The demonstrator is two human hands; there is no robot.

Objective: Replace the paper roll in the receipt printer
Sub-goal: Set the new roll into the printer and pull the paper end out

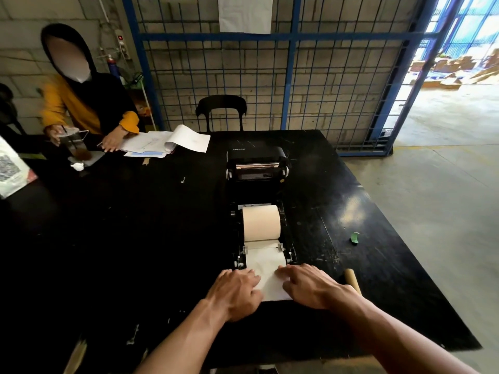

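A black receipt printer (256,190) lies on the black table with its lid (256,157) swung open away from me. A cream paper roll (260,222) sits in its bay. A strip of paper (267,261) runs from the roll over the front guides and onto the table. My left hand (236,291) presses flat on the strip's left edge. My right hand (313,286) presses on its right edge. Both hands rest fingers-down on the paper just in front of the printer. An empty brown cardboard core (351,279) lies to the right of my right hand.
A small green scrap (355,237) lies right of the printer. A person in a yellow sleeve (81,103) sits at the far left with papers (167,143) and a drink (77,147). A black chair (221,110) and blue wire fence (270,63) stand behind the table (135,225).
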